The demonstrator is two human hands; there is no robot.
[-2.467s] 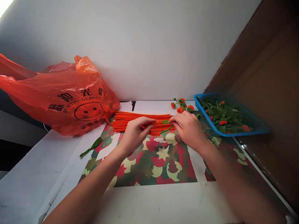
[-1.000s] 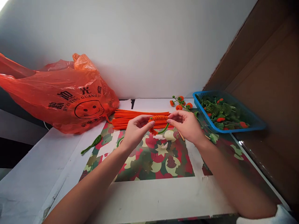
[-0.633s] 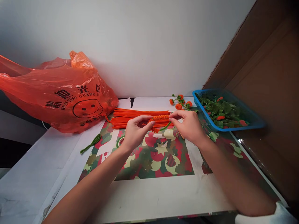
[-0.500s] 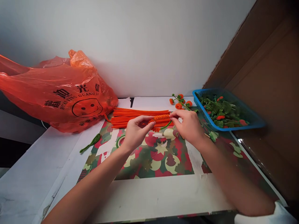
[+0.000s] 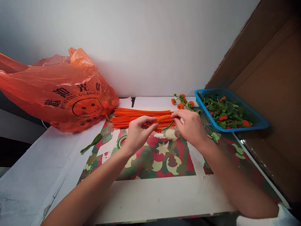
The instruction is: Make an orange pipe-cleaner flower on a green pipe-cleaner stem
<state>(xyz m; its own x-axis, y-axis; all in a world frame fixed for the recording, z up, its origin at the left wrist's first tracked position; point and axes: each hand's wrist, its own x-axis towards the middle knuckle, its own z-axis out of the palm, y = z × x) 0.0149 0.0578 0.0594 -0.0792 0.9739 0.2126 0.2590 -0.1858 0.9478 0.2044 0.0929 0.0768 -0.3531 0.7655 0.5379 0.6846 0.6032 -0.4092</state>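
A coiled orange pipe cleaner (image 5: 164, 119) is stretched between my two hands over the table. My left hand (image 5: 141, 131) pinches its left end between thumb and fingers. At the other end, my right hand (image 5: 189, 125) has its fingertips closed on the coil. A green stem (image 5: 168, 126) curves below the coil, and a small orange looped piece (image 5: 159, 130) shows beside my left thumb. Behind the hands lies a bundle of straight orange pipe cleaners (image 5: 134, 117). A roll of green tape (image 5: 121, 142) sits partly behind my left wrist.
An orange plastic bag (image 5: 77, 94) stands at the left, near a folded green pipe cleaner bunch (image 5: 91, 143). Orange flowers on green stems (image 5: 180, 106) lie at the back. A blue basket (image 5: 235, 129) of leaves and orange flowers is at the right, beside a cardboard panel (image 5: 265, 62).
Both hands keep their grip on the coiled orange pipe cleaner and have barely moved. The whole view has shifted very slightly.
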